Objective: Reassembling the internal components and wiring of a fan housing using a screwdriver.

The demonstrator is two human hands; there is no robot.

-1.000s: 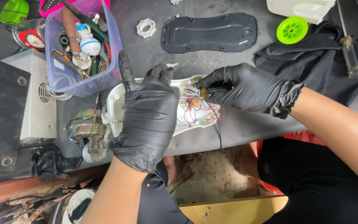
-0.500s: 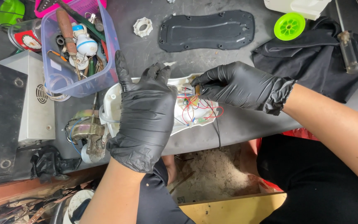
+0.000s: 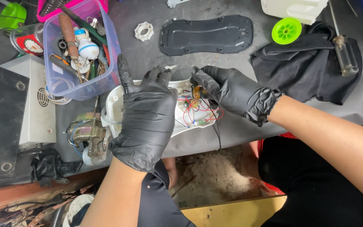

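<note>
Little shift since before: left hand (image 3: 148, 115) flat over white housing (image 3: 113, 107), right hand (image 3: 232, 90) pinching its wiring (image 3: 196, 111).

The white plastic housing (image 3: 113, 110) lay open side up at the near edge of the dark worktop, its middle hidden under a gloved palm. Red, white and blue wires (image 3: 195, 112) spilled in loops across its right end, beside a small green part. A small amber-brown component (image 3: 197, 91) sat at the upper right of the housing, pinched between black-gloved fingertips.
</note>
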